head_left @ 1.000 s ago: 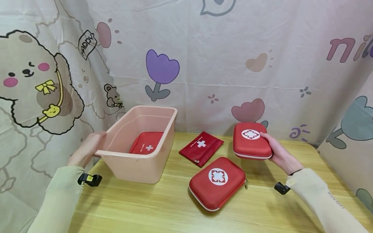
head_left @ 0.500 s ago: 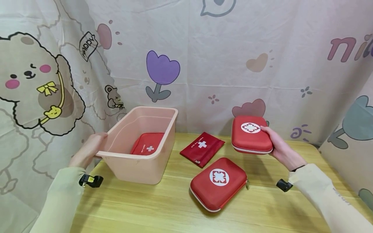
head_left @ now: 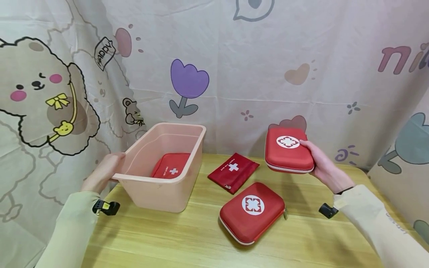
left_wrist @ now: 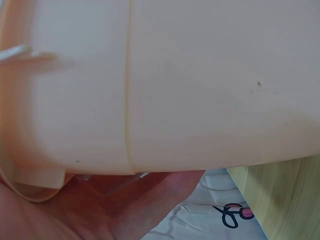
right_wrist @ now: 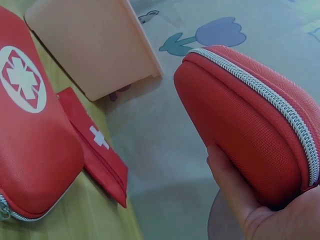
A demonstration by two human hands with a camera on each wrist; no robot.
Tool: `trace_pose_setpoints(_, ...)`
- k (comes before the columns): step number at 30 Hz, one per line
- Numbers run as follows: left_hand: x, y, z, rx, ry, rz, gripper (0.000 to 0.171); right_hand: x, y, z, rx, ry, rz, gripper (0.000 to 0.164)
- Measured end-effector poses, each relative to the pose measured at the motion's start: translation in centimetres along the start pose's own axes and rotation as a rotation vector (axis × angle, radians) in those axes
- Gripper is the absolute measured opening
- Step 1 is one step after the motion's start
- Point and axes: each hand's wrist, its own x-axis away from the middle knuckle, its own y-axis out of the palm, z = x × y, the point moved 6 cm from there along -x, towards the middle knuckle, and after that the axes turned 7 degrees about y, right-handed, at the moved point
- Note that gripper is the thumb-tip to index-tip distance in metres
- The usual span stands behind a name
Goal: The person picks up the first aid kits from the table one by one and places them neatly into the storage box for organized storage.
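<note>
Right hand (head_left: 324,163) grips red zip case (head_left: 285,154) above table (head_left: 187,238), left hand (head_left: 104,169) grips pink bin (head_left: 157,194) (red pouch (head_left: 171,163) lying inside).

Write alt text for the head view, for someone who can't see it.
A right hand holds a rounded red case above a wood-grain table, while the left hand grips a pink bin with a red first aid pouch inside. Between them, a flat red pouch and a second red case lie on the table.

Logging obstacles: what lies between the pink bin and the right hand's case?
Head view: the flat red pouch lies between them; the other red case sits in the foreground.
</note>
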Motion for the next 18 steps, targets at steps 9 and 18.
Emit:
trace_pose_setpoints(9,0.0,0.0,0.0,-0.004,-0.013,-0.004,0.067,0.4,1.0,-1.0,-0.044,-0.015,-0.013,0.073)
trace_pose_setpoints(18,0.1,0.2,0.0,-0.01,-0.033,-0.022,0.068,0.4,1.9,-1.7,-0.082,-0.021,-0.041,0.072)
